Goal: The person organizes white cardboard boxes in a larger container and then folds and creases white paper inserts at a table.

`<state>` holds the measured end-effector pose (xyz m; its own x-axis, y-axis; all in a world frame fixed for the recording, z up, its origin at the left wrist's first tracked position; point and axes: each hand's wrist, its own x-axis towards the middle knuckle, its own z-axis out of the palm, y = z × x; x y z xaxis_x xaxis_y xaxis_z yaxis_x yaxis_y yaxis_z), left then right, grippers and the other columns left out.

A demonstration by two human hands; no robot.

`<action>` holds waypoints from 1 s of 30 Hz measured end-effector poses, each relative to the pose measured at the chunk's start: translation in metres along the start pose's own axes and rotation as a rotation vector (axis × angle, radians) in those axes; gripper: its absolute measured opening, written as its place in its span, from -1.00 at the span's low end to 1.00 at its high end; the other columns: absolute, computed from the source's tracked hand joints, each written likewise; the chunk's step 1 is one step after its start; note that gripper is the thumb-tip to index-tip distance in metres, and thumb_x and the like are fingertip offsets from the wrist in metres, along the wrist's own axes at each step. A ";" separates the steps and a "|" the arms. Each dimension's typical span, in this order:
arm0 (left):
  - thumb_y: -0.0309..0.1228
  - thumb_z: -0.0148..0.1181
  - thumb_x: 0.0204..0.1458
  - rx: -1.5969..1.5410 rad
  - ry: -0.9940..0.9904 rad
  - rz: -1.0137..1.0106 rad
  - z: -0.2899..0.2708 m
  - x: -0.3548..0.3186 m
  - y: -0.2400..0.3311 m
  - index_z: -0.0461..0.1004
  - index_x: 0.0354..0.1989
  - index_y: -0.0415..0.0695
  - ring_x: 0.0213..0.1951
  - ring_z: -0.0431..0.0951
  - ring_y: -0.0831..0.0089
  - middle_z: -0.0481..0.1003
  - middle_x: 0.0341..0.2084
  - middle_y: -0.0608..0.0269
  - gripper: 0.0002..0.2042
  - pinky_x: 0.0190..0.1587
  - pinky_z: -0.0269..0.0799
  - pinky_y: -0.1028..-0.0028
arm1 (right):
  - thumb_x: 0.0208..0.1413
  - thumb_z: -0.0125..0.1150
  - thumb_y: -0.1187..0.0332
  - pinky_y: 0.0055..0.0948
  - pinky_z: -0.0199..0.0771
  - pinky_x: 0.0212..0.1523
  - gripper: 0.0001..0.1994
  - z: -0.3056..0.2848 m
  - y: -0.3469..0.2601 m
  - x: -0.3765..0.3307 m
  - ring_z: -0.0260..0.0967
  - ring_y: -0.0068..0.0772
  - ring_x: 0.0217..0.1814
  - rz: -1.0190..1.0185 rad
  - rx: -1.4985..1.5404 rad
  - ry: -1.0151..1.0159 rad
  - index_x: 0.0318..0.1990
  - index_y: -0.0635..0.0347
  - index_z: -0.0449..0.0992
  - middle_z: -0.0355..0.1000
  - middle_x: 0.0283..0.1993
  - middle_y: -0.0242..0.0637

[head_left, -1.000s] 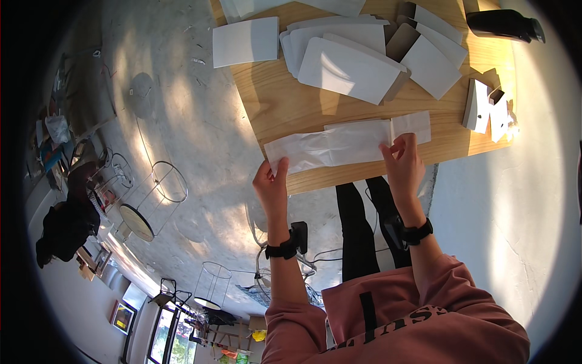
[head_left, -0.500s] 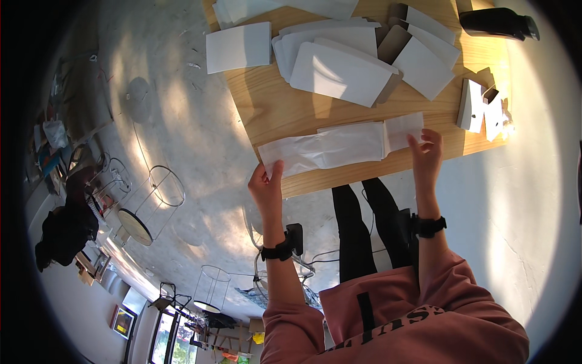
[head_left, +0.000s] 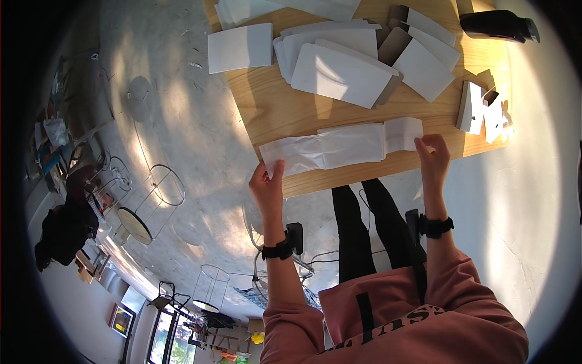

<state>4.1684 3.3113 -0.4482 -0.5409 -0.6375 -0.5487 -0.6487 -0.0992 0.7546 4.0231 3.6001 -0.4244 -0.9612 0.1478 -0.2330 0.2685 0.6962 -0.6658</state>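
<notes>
I see the left hand [head_left: 267,184] with fingers pinched on the left end of the long white plastic bag [head_left: 339,147], and the right hand [head_left: 434,159] with fingers curled closed on its right end, both forearms reaching straight out with black wristbands, bag stretched flat between them. The bag lies along the near edge of the wooden table [head_left: 273,109]; beyond the bag, white flat cardboard boxes [head_left: 339,73] and a black bottle [head_left: 497,25] at the far right corner. Left of the bag, grey concrete floor [head_left: 176,133] with wire frames [head_left: 157,188].
</notes>
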 end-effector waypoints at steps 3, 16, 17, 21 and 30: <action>-0.35 0.26 -0.03 -0.015 0.011 -0.005 0.002 -0.001 0.003 0.48 -0.40 -0.33 -0.46 0.36 0.71 0.47 -0.54 0.39 -0.76 -0.37 0.26 0.67 | -0.13 0.23 0.48 -0.49 0.25 -0.28 -0.85 -0.005 -0.028 -0.024 0.34 -0.49 -0.37 0.010 -0.043 0.036 -0.41 0.25 0.37 0.38 -0.50 -0.35; -0.40 0.17 0.04 -0.007 0.001 -0.044 -0.004 0.001 -0.008 0.48 -0.41 -0.33 -0.45 0.34 0.73 0.47 -0.54 0.41 -0.81 -0.34 0.22 0.68 | -0.24 0.22 0.61 -0.45 0.25 -0.29 -0.72 0.047 -0.076 -0.069 0.34 -0.41 -0.40 -0.392 -0.028 -0.060 -0.32 0.16 0.34 0.40 -0.46 -0.41; -0.40 0.17 0.04 -0.036 0.008 -0.043 -0.003 0.001 -0.006 0.48 -0.41 -0.33 -0.45 0.34 0.73 0.47 -0.53 0.41 -0.81 -0.34 0.22 0.68 | -0.24 0.22 0.60 -0.46 0.24 -0.30 -0.72 0.050 -0.076 -0.070 0.35 -0.43 -0.41 -0.417 -0.026 -0.077 -0.31 0.16 0.34 0.41 -0.47 -0.42; -0.41 0.17 0.04 -0.094 0.019 -0.047 -0.001 -0.001 -0.003 0.48 -0.40 -0.33 -0.44 0.35 0.73 0.48 -0.52 0.40 -0.82 -0.34 0.22 0.69 | -0.22 0.21 0.59 -0.47 0.22 -0.31 -0.71 0.063 -0.071 -0.070 0.37 -0.47 -0.42 -0.457 -0.062 -0.100 -0.28 0.16 0.33 0.42 -0.48 -0.44; -0.42 0.16 0.04 -0.079 0.017 -0.039 -0.003 0.001 -0.010 0.49 -0.41 -0.32 -0.45 0.36 0.73 0.47 -0.54 0.41 -0.83 -0.34 0.23 0.68 | -0.21 0.22 0.58 -0.45 0.24 -0.29 -0.70 0.071 -0.077 -0.078 0.36 -0.46 -0.41 -0.449 -0.040 -0.107 -0.27 0.16 0.32 0.41 -0.49 -0.43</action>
<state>4.1760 3.3094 -0.4549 -0.5065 -0.6445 -0.5727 -0.6242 -0.1841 0.7593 4.0816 3.4849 -0.4048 -0.9693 -0.2459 -0.0011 -0.1772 0.7016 -0.6902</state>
